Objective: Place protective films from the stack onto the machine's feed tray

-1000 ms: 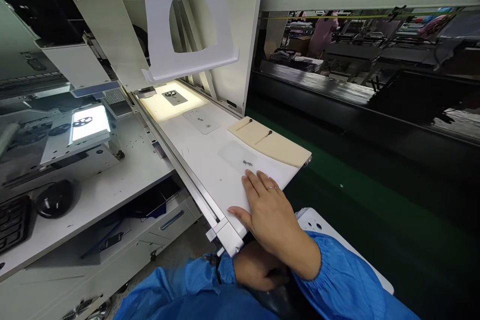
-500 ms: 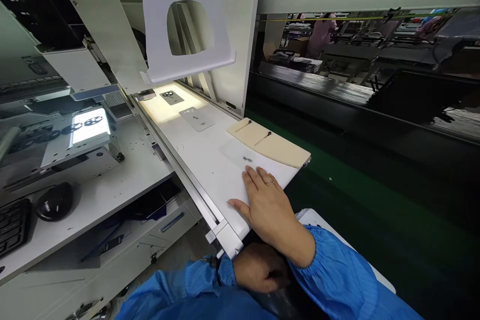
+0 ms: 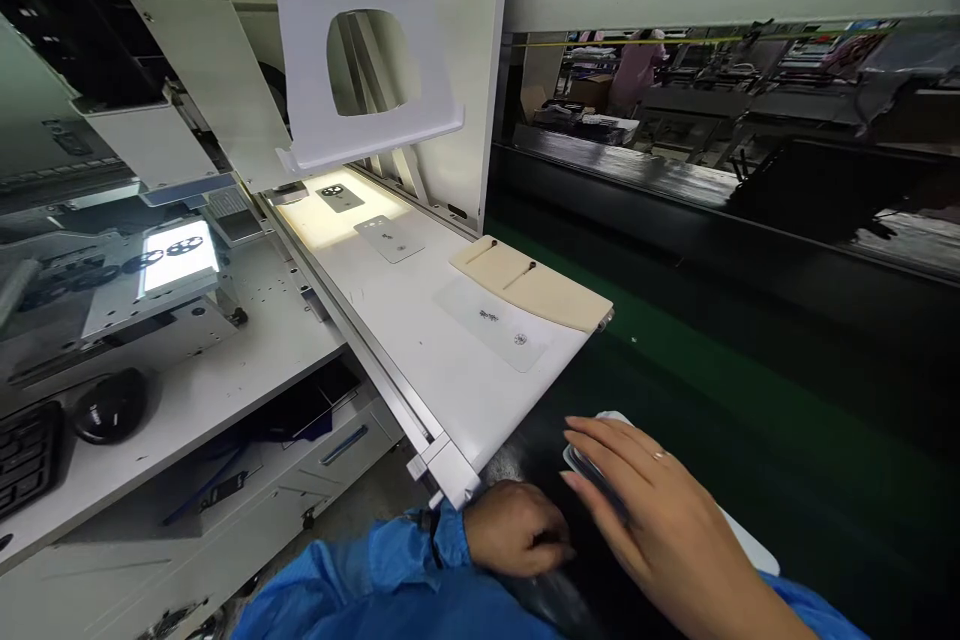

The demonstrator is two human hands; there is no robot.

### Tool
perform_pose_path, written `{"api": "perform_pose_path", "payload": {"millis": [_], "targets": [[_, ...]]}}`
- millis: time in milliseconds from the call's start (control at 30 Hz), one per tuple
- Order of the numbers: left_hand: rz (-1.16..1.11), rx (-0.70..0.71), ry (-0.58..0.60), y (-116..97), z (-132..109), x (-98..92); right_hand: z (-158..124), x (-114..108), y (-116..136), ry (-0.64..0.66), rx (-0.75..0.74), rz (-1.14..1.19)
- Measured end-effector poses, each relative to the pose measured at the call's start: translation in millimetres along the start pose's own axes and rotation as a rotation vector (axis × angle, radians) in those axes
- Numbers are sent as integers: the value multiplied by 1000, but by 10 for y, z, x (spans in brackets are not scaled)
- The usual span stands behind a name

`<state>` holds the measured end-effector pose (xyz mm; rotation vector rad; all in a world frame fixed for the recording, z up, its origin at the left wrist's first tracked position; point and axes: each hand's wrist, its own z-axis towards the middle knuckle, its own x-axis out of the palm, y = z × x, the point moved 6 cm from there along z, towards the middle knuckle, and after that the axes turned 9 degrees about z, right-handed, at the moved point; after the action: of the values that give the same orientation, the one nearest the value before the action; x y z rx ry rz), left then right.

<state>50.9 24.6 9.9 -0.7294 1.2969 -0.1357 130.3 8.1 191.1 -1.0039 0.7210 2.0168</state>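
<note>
The right hand [image 3: 637, 492] arched over a stack of round-cornered sheets [image 3: 579, 461]; whether it gripped any, one could not tell. At its eight o'clock, the left hand [image 3: 517, 528] curled loosely closed. At its ten, a clear printed sheet [image 3: 496, 325] lay on the white conveyor [image 3: 405, 320].

Bet. thumb & fingers of R hand [image 3: 626, 500]: plates [image 3: 577, 463]; just R of same hand: slab [image 3: 754, 542]. Just fwd of L hand [image 3: 514, 530]: near end of conveyor [image 3: 420, 370]. On conveyor, fwd of both hands, near to far: 1st sheet [image 3: 491, 328], 2nd sheet [image 3: 388, 241], 3rd sheet [image 3: 340, 201]; pad [image 3: 536, 287] just R of 1st. Above far part: panel [image 3: 375, 135]. Well L of both hands: desk [image 3: 251, 320] w/ mouse [image 3: 110, 405], kbd [image 3: 30, 455] L of that. Far fwd of R hand: co-worker [image 3: 635, 72].
</note>
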Motion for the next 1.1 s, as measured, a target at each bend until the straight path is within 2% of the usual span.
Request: {"api": "perform_pose_path", "payload": {"millis": [100, 233, 300, 433, 633, 1100], "targets": [[43, 9, -3, -5, 9, -5, -307, -71, -261, 5, 145, 60], [44, 13, -21, -8, 7, -5, -680, -43, -615, 99, 425, 120], [48, 2, -29, -4, 4, -2, -802, -28, -707, 124, 478, 111], [69, -16, -44, 2, 3, 4, -892, -3, -746, 126, 437, 46], [86, -27, -43, 8, 1, 6, -899, -19, -712, 59, 354, -59], [62, -28, -82, -8, -14, -35, -897, 54, -586, 58, 193, -221]]}}
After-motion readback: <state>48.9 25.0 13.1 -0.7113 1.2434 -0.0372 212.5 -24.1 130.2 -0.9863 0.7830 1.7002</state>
